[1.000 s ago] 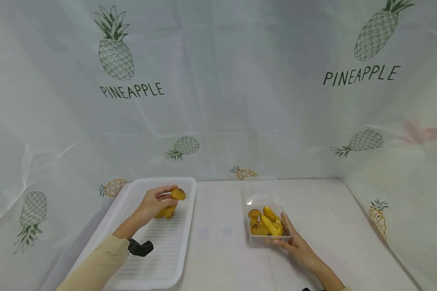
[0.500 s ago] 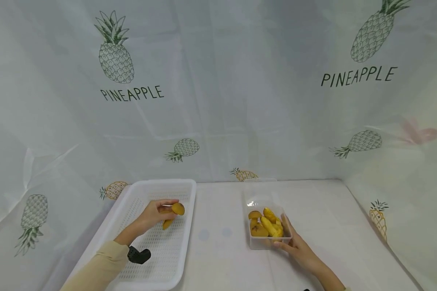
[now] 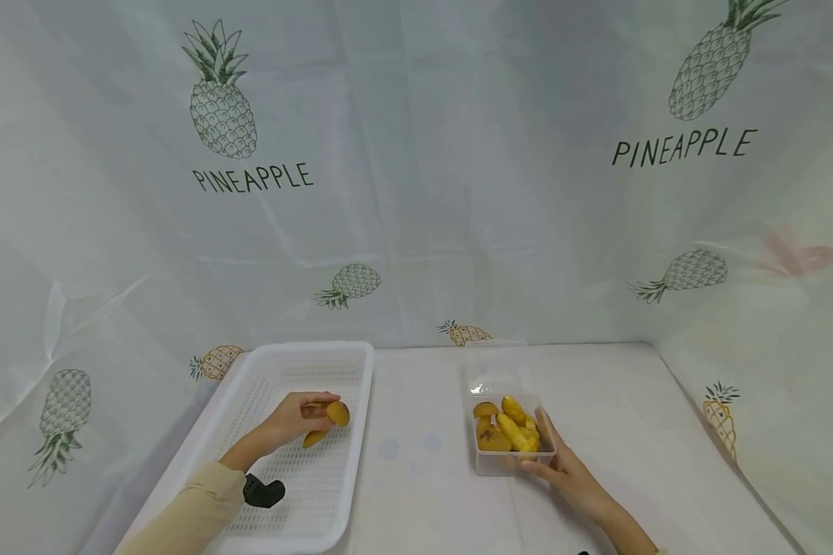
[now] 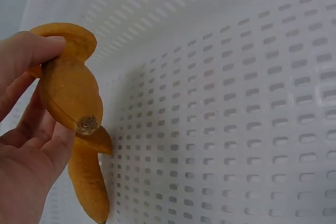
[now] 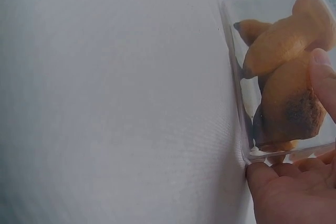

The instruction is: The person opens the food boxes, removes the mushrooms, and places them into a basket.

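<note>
My left hand pinches a yellow-brown mushroom between thumb and fingers, above the white perforated basket. Just below it is a second mushroom, close to the fingers; whether they also hold it, I cannot tell. On the right, a clear plastic box stands on the table with its lid raised at the back. Several yellow mushrooms fill the box. My right hand grips the box at its front right corner, thumb on one wall and the other fingers partly hidden.
White cloth covers the table between basket and box. A pineapple-print curtain closes off the back and sides. A black wrist strap is visible near the left sleeve.
My left hand has moved nearer to me over the basket with its mushroom, and the mushroom beneath has shifted the same way. The right hand and box have stayed put.
</note>
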`<state>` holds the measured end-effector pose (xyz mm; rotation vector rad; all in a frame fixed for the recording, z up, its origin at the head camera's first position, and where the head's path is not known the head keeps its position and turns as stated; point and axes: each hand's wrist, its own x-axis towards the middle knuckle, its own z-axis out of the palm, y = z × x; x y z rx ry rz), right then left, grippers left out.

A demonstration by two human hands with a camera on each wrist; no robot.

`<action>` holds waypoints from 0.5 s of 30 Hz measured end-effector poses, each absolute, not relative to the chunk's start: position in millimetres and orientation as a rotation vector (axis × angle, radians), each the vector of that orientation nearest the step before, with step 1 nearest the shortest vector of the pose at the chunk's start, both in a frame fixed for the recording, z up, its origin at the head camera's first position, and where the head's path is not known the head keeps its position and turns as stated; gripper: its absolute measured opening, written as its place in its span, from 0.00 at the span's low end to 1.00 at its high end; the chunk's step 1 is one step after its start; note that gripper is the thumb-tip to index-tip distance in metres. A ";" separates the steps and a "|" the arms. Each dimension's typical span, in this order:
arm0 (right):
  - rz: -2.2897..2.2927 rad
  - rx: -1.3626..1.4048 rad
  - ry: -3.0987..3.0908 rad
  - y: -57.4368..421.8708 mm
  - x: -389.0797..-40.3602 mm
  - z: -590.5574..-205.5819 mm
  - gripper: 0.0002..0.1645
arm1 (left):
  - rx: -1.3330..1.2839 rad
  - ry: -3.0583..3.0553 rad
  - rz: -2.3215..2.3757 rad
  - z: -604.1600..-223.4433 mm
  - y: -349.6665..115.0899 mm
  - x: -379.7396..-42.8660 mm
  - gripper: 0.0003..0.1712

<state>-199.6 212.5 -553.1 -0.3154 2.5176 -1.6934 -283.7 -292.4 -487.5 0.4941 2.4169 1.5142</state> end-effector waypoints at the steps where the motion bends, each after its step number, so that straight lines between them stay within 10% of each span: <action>1: -1.681 -0.312 2.528 212.6 -199.8 -552.7 0.58 | 0.486 2.423 1.510 -488.4 -293.2 -284.4 0.29; 15: -1.781 -0.325 2.433 212.4 -199.3 -552.3 0.59 | 0.517 2.499 1.401 -496.8 -295.9 -276.9 0.28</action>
